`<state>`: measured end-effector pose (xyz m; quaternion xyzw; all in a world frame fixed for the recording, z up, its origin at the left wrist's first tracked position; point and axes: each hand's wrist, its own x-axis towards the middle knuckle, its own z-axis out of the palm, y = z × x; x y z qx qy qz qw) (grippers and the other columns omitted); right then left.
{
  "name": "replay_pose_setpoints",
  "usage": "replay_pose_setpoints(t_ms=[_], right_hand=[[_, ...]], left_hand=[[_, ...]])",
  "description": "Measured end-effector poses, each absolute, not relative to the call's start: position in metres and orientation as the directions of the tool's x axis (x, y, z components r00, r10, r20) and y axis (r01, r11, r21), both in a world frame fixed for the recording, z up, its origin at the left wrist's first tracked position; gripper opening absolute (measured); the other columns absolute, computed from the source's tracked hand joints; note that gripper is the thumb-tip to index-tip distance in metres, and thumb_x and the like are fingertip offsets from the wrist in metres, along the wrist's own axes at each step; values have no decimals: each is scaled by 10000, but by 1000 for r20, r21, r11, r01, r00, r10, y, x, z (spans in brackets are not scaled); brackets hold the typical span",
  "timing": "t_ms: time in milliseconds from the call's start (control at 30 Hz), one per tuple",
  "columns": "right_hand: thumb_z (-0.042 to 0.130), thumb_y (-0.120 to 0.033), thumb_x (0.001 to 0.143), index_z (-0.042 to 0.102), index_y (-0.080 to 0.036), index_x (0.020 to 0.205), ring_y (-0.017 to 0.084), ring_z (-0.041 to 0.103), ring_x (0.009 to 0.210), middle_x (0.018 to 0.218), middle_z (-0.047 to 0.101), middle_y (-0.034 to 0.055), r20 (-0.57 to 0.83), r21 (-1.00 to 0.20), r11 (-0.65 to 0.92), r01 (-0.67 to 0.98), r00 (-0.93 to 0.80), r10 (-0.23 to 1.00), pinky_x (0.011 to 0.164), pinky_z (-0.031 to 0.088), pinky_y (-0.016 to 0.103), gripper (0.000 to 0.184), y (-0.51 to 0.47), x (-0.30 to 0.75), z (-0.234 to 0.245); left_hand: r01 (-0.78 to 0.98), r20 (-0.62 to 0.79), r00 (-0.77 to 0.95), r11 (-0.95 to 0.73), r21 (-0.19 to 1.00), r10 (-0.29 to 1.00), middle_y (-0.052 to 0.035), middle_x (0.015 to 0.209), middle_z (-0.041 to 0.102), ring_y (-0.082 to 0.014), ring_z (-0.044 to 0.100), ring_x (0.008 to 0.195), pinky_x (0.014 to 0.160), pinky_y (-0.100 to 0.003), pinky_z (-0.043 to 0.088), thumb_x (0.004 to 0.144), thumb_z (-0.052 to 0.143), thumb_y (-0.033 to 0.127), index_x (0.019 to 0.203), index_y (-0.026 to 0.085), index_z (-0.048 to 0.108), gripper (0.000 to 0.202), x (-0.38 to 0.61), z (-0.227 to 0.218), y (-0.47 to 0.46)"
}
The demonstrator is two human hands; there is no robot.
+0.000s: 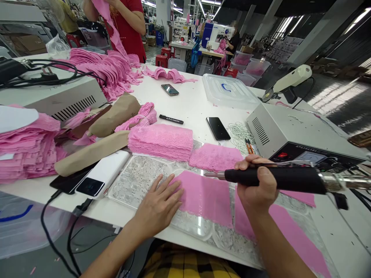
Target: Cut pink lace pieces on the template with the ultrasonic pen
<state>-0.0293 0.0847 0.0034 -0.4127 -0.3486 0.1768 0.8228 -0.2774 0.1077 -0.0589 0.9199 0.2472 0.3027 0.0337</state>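
My left hand [159, 206] lies flat with fingers spread on the left edge of a pink fabric piece [204, 197]. My right hand [257, 185] is wrapped round a black hand-held tool [275, 179] with a slim metal tip and a cable. The tip points left, over or just above the piece's upper edge; whether it touches I cannot tell. Other pink pieces [298, 233] lie to the right, partly under my right forearm. Beneath them are clear plastic lids [139, 177]. A stack of pink lace [160, 141] and a smaller lace pile [216, 156] sit just beyond.
On the right stands a grey control box [301, 127] with a meter. Two phones [218, 128], a marker [171, 119], orange-handled snips [248, 146] and a white power bank [104, 173] lie about. Pink fabric stacks [26, 150] fill the left. A person in red [130, 27] stands across the table.
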Motion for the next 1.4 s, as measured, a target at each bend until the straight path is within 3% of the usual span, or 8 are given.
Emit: replay_pose_setpoints(t_ms=[267,800,1167,1267,1400], right_hand=[[617,-264,690,612,-188,739,108,520,560,775,565,1,458,-806,587,71,703,544,551,472,305,91,69,-11,5],[645,-290,722,603,-199,754,113,546,585,793,574,-3,452,-815,576,59,686,570,578,490,314,105,72,-12,1],[597,-303,635,616,-189,705,112,506,525,745,572,3,429,-843,522,129,747,508,520,468,311,135,36,19,12],[592,-306,619,625,-195,701,115,501,519,735,578,1,421,-845,520,123,752,507,506,458,309,141,31,22,8],[583,-301,603,626,-196,685,116,494,508,712,573,-1,414,-841,532,96,748,519,492,445,302,140,30,23,7]], left_hand=[[433,540,693,-875,216,477,-55,1293,653,-279,471,1353,1183,-498,296,994,477,207,1188,175,665,272,-277,-58,108],[421,547,688,-876,234,477,-50,1322,635,-251,415,1402,1218,-444,234,981,501,191,1196,183,662,268,-277,-58,109],[364,576,707,-909,203,411,-75,1311,641,-253,404,1412,1215,-474,249,962,516,120,1203,152,638,272,-273,-51,106],[312,588,725,-932,182,358,-94,1346,617,-251,407,1409,1204,-464,291,959,523,128,1259,116,598,310,-256,-44,90],[273,532,781,-945,180,327,-99,1346,615,-267,494,1339,1147,-462,379,988,509,255,1265,113,594,323,-217,-44,64]])
